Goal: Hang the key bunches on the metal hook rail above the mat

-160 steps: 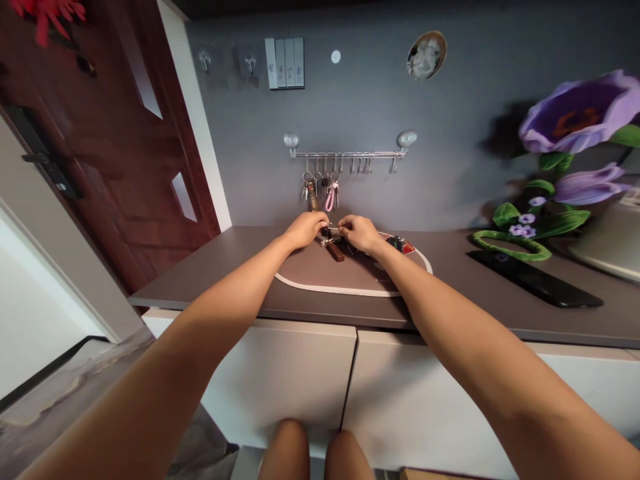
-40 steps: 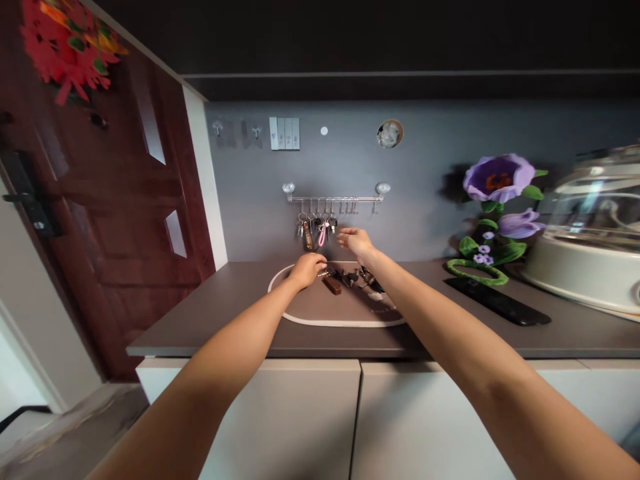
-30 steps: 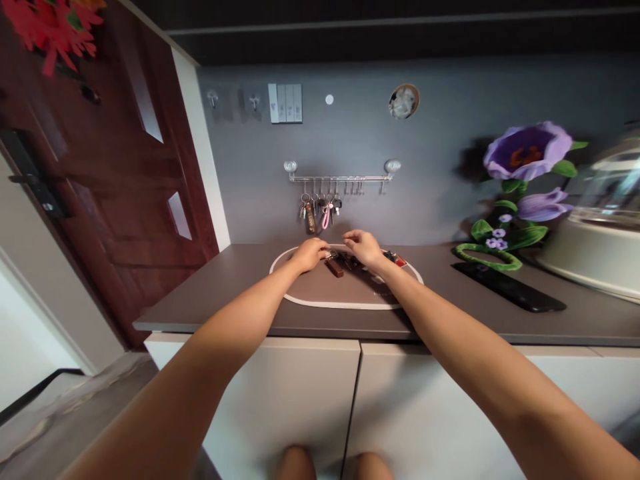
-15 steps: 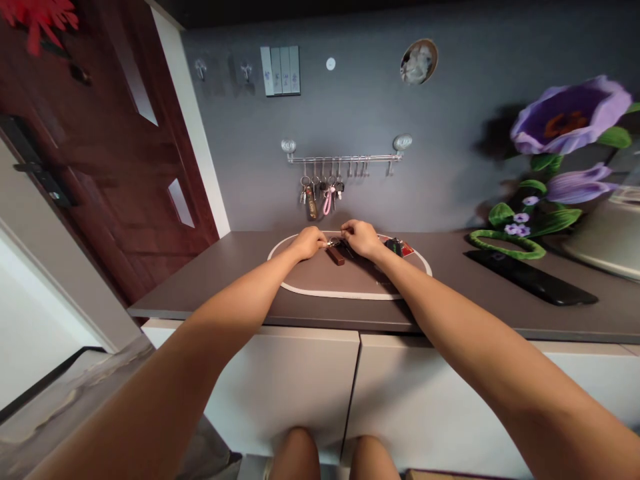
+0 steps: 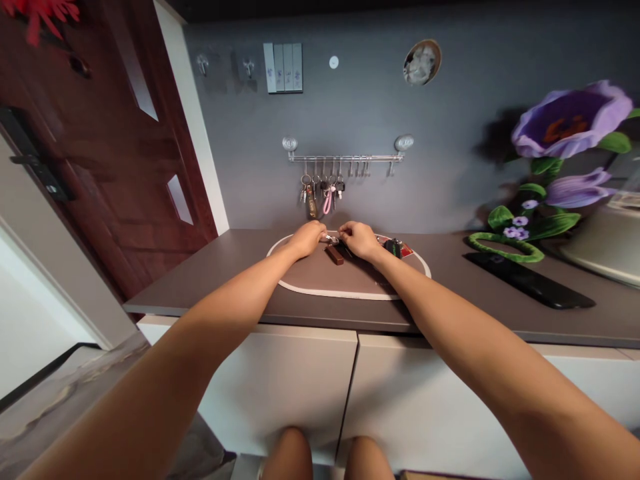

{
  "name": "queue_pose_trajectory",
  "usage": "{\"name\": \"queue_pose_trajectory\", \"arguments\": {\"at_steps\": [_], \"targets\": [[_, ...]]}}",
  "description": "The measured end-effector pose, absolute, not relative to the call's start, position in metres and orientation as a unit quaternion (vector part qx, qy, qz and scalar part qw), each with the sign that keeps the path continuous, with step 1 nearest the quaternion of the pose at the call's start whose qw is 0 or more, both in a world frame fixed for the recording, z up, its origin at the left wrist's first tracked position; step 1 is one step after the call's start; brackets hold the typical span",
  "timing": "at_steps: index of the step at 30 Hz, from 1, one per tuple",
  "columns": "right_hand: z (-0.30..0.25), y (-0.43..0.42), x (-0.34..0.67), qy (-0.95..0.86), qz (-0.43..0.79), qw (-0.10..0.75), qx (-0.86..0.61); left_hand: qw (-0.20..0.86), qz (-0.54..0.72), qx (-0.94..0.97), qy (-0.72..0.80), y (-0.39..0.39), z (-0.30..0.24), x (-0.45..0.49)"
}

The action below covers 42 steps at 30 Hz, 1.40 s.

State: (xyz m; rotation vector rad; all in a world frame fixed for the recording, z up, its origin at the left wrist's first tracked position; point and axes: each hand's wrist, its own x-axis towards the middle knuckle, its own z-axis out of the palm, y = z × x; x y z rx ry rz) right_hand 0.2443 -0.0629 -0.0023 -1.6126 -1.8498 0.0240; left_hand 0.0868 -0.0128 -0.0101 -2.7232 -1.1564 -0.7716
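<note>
Over the oval brown mat (image 5: 300,280), my left hand (image 5: 310,239) is closed in a pinch on a small metal key ring (image 5: 331,238). A brown oblong key fob (image 5: 335,255) hangs or lies just below that ring, between the hands. My right hand (image 5: 360,239) is closed too, its fingertips pinched close to the ring's right side. What those fingertips hold is too small to make out. Beside the right wrist sits a black fob with green marking (image 5: 393,248), on top of a red card-like piece (image 5: 407,249).
A clear hook rail (image 5: 345,159) on the wall carries several key bunches, one with a pink strap (image 5: 327,200). To the right lie a long black object (image 5: 530,280) and purple fabric flowers (image 5: 575,127). A dark red door (image 5: 125,167) stands at left.
My left hand has moved slightly up and to the right. My right hand has barely shifted. The view has tilted a little.
</note>
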Motion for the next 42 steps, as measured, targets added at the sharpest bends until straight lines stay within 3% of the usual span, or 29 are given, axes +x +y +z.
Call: {"name": "queue_pose_trajectory", "arguments": {"at_steps": [12,22,26,42], "targets": [[0.001,-0.066,0.242,-0.713,0.012,0.345,-0.610,0.003,-0.358,-0.839,-0.409,-0.025,0.004,0.086],[0.003,-0.071,0.236,-0.717,0.019,0.408,-0.565,-0.354,-0.512,-0.687,-0.375,-0.022,0.005,0.096],[0.005,-0.073,0.234,-0.715,0.022,0.445,-0.538,-0.443,-0.537,-0.630,-0.343,-0.030,0.009,0.096],[0.001,-0.069,0.235,-0.743,-0.032,0.450,-0.494,-0.516,-0.532,-0.602,-0.297,-0.033,0.007,0.098]]}}
